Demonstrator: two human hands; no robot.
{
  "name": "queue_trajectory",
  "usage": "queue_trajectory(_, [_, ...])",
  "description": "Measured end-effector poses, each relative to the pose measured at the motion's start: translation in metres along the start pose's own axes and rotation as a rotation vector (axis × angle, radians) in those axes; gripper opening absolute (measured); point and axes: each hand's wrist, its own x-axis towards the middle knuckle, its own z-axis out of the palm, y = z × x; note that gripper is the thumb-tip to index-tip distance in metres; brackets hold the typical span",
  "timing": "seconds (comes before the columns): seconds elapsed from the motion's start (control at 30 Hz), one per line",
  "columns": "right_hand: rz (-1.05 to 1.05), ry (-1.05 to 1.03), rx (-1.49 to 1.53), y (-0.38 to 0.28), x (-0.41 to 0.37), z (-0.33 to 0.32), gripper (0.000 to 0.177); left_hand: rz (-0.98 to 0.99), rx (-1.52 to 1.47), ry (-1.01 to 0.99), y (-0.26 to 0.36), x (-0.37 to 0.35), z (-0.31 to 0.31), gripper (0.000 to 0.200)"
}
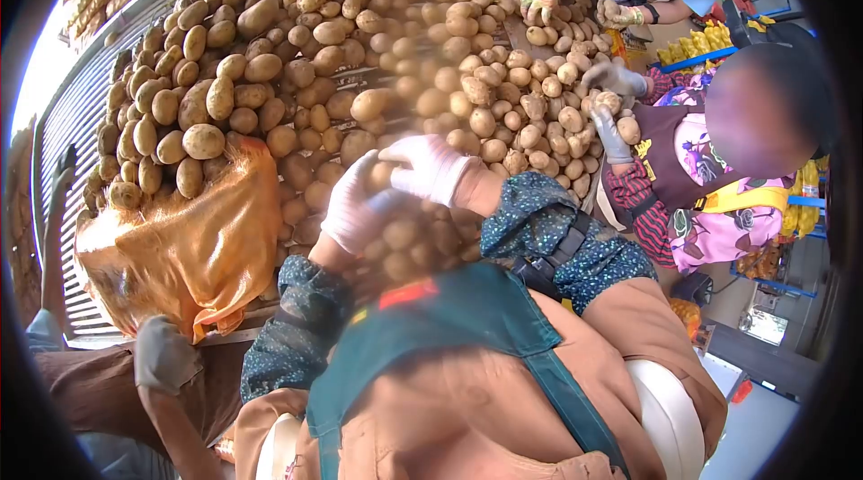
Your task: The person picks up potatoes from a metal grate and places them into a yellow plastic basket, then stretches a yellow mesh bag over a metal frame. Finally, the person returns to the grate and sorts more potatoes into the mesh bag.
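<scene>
My left hand [349, 208], in a white glove, is closed around a small potato [379, 177] above the pile. My right hand [430, 167], gloved the same way, meets it from the right, its fingers closed over the top of that potato. Blur over the middle of the view softens the fingertips. Beneath and beyond both hands lies a broad heap of loose potatoes [261, 66] on a slatted metal surface [76, 210]. Several more potatoes show dimly between my wrists, in front of my green apron [440, 314].
An orange sheet or sack [193, 242] covers the slats at the left. A co-worker's gloved hand [166, 354] is beside it. On the right, another person's gloved hands [611, 125] hold potatoes. More workers' gloved hands are at the far side, with yellow bags [706, 41] on blue racks behind.
</scene>
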Motion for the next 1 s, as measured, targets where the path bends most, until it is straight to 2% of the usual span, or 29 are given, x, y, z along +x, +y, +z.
queue_trajectory(0.13, [0.099,0.057,0.144,0.018,0.01,-0.005,0.019,-0.014,-0.137,-0.012,0.01,-0.011,0.002,0.072])
queue_trajectory(0.2, [0.039,0.097,0.07,0.03,0.017,0.0,0.016,-0.047,-0.415,0.034,0.014,-0.014,-0.002,0.072])
queue_trajectory(0.3, [-0.021,0.14,0.174,0.02,0.021,-0.006,0.022,-0.05,-0.346,0.09,0.015,-0.011,-0.017,0.074])
queue_trajectory(0.4, [0.065,0.0,0.407,-0.025,0.013,-0.015,0.03,-0.052,-0.276,0.107,0.013,-0.013,-0.028,0.075])
queue_trajectory(0.43, [0.097,-0.026,0.298,-0.026,0.015,-0.009,0.04,-0.05,-0.267,0.116,0.013,-0.013,-0.027,0.075])
queue_trajectory(0.47, [-0.001,-0.062,0.164,-0.025,0.018,-0.005,0.044,-0.047,-0.259,0.122,0.013,-0.012,-0.026,0.075])
queue_trajectory(0.57, [0.03,-0.081,0.045,-0.025,0.027,0.0,0.033,-0.008,-0.19,0.123,0.007,-0.011,-0.028,0.073])
queue_trajectory(0.63, [0.108,-0.075,0.049,-0.021,0.036,0.001,0.028,-0.011,-0.194,0.096,0.007,-0.014,-0.03,0.072])
queue_trajectory(0.67, [0.221,-0.098,0.053,-0.019,0.042,-0.002,0.027,-0.024,-0.227,0.107,0.011,-0.016,-0.028,0.071])
queue_trajectory(0.73, [-0.017,0.171,-0.181,0.007,0.064,0.007,0.037,-0.045,-0.293,0.134,0.019,-0.019,-0.024,0.07])
queue_trajectory(0.77, [-0.038,0.204,-0.379,0.015,0.073,0.007,0.048,-0.034,-0.335,0.123,0.02,-0.019,-0.026,0.066])
queue_trajectory(0.87, [0.034,0.178,-0.423,0.009,0.095,0.012,0.055,-0.097,-0.601,0.044,0.026,-0.016,-0.033,0.058])
queue_trajectory(0.9, [0.083,0.022,-0.424,0.014,0.103,0.013,0.058,-0.145,-0.599,0.168,0.019,-0.016,-0.033,0.049])
queue_trajectory(1.0, [0.102,0.045,-0.38,0.022,0.107,0.02,0.062,-0.218,-0.546,0.233,0.016,-0.019,-0.039,0.041])
